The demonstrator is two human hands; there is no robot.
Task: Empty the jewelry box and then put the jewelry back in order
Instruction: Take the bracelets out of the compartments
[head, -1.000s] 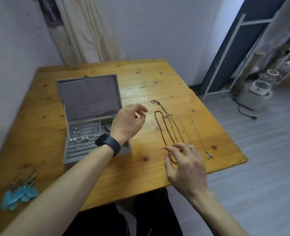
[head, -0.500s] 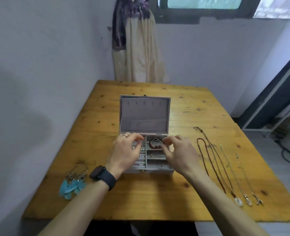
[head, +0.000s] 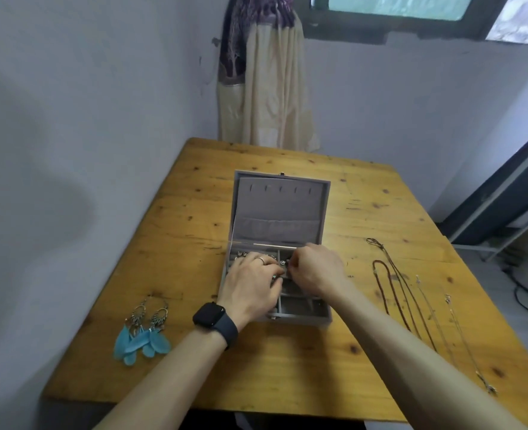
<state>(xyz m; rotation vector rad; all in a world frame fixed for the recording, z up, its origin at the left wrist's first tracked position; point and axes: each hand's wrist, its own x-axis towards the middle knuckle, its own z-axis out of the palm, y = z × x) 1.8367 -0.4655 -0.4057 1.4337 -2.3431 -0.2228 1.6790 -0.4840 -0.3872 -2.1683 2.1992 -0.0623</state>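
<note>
Box (head: 279, 209) open on the table (head: 287, 367), small pieces left in its tray.
Our left hand (head: 250, 290) and right hand (head: 317, 271) meet over it, fingers curled into the compartments; we cannot tell what either pinches. Studs (head: 242, 253) in the back rows look tiny, hard and light, easy to drop: we would pinch each by its head. Necklaces (head: 408, 308) lie right of the box, feather earrings (head: 143, 335) left; these tangle or crush, so lift by clasp or hook.

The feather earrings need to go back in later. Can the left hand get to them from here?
Likely yes. The left hand is over the box, and the feather earrings lie on the table to its left, with nothing lying between them.
</note>
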